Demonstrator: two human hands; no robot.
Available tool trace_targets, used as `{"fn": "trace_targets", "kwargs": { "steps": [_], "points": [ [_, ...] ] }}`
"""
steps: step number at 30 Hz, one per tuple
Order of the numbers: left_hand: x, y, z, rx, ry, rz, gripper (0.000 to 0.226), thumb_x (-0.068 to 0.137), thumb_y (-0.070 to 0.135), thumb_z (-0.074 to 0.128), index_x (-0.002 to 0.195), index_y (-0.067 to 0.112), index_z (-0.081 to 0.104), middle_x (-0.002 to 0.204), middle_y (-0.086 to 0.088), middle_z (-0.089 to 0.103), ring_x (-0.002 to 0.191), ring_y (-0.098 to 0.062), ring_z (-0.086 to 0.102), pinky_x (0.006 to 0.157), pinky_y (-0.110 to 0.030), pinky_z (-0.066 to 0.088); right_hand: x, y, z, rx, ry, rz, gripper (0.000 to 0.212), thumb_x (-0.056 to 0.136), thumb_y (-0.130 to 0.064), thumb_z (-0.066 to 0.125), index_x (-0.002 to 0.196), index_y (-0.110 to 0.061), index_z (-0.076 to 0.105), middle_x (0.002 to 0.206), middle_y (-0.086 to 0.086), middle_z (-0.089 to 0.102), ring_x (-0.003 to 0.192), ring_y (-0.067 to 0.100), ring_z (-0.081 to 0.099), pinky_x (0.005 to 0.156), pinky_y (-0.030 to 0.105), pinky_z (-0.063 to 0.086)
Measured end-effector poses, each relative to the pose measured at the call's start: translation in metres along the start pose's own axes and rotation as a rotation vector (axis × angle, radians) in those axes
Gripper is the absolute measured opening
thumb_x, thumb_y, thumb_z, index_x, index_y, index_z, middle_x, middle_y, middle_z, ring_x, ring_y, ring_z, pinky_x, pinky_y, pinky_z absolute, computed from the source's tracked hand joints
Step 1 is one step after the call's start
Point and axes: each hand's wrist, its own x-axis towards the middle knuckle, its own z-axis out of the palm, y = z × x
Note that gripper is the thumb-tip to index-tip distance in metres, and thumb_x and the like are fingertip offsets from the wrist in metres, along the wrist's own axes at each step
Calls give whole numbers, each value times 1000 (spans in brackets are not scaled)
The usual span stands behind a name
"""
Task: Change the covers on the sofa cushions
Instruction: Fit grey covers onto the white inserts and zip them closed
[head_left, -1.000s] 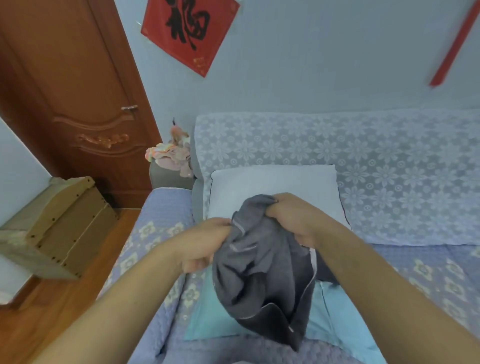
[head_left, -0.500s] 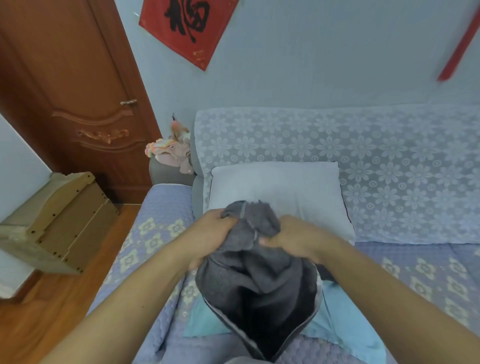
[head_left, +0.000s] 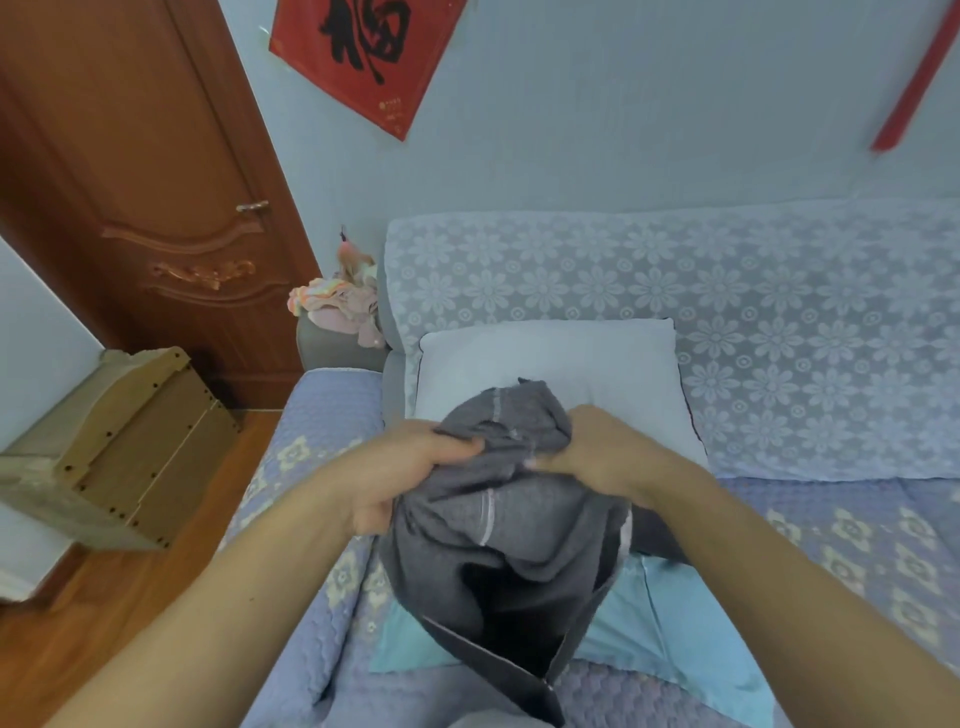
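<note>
A dark grey cushion cover (head_left: 498, 545) hangs bunched in front of me, inside out, its open mouth facing down toward me. My left hand (head_left: 400, 478) grips its gathered top on the left. My right hand (head_left: 592, 452) pinches the bunched fabric on the right. Behind them a bare white cushion (head_left: 545, 364) leans against the sofa back. A light blue cover (head_left: 670, 623) lies flat on the sofa seat under the grey one.
The sofa (head_left: 779, 338) has a lace floral throw on its back and a quilted lilac seat cover. A pile of pink cloth (head_left: 337, 306) sits on the left armrest. A wooden crate (head_left: 119, 457) and a brown door (head_left: 156, 182) stand to the left.
Both hands have gathered more grey fabric and drawn closer together, then spread slightly. The cover's mouth now hangs wider open toward me.
</note>
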Motion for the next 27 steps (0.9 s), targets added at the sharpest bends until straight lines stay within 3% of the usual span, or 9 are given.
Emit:
{"fn": "trace_targets", "kwargs": {
  "steps": [3, 5, 7, 9, 13, 17, 19, 22, 27],
  "points": [
    [-1, -16, -4, 268, -120, -11, 39, 87, 23, 80, 123, 13, 71, 119, -9, 74, 113, -25, 70, 102, -38, 51, 2, 7, -6, 292, 13, 69, 17, 89, -10, 71, 103, 1, 72, 100, 18, 75, 100, 37, 70, 97, 49, 53],
    [5, -24, -8, 315, 12, 52, 25, 91, 17, 75, 116, 12, 74, 113, -7, 76, 109, -24, 71, 100, -37, 54, 3, 12, 7, 492, -42, 94, 24, 91, -2, 65, 113, 7, 67, 111, 27, 70, 108, 44, 66, 101, 56, 48],
    [11, -30, -11, 134, 168, 91, 16, 97, 7, 63, 108, 5, 75, 110, -15, 76, 103, -28, 73, 90, -36, 58, 6, 14, 29, 625, -61, 115, 24, 93, -2, 63, 115, 7, 66, 114, 28, 68, 109, 45, 65, 101, 58, 48],
    [13, -36, -12, -74, 231, 90, 19, 100, -1, 54, 106, -1, 72, 109, -20, 75, 93, -28, 75, 78, -33, 62, 5, 14, 51, 661, -95, 134, 22, 93, -9, 67, 114, -1, 69, 110, 21, 72, 103, 36, 70, 98, 52, 52],
    [7, -49, -16, -350, 260, 24, 22, 101, -4, 48, 111, -6, 67, 111, -23, 73, 91, -31, 75, 75, -38, 63, 9, 24, 74, 552, -154, 76, 28, 87, -10, 75, 115, -13, 71, 109, 7, 75, 104, 25, 71, 98, 46, 53],
    [3, -70, -19, -626, 280, -65, 28, 100, -7, 39, 111, -11, 65, 105, -26, 73, 84, -34, 75, 68, -43, 64, 22, 32, 93, 655, -88, 123, 24, 90, -3, 69, 114, -5, 70, 109, 14, 74, 104, 31, 71, 98, 49, 53],
    [3, -82, -26, -694, 279, -112, 32, 98, -5, 38, 116, -12, 64, 111, -29, 71, 96, -38, 73, 83, -46, 61, 33, 37, 110, 811, -112, 235, 22, 91, 0, 65, 113, 0, 70, 109, 20, 73, 102, 35, 70, 96, 49, 54],
    [-1, -98, -38, -654, 174, -199, 34, 94, 2, 49, 121, -8, 69, 124, -27, 67, 121, -41, 62, 111, -52, 43, 51, 48, 135, 919, -84, 365, 25, 91, 2, 60, 114, 4, 69, 107, 23, 72, 99, 39, 70, 90, 48, 56],
    [7, -114, -75, -558, 98, -279, 33, 98, 16, 58, 122, -3, 70, 124, -22, 69, 117, -36, 66, 107, -48, 47, 94, 50, 177, 803, 0, 386, 23, 88, 11, 56, 107, 7, 68, 100, 26, 73, 98, 44, 69, 90, 53, 56]
  ]
}}
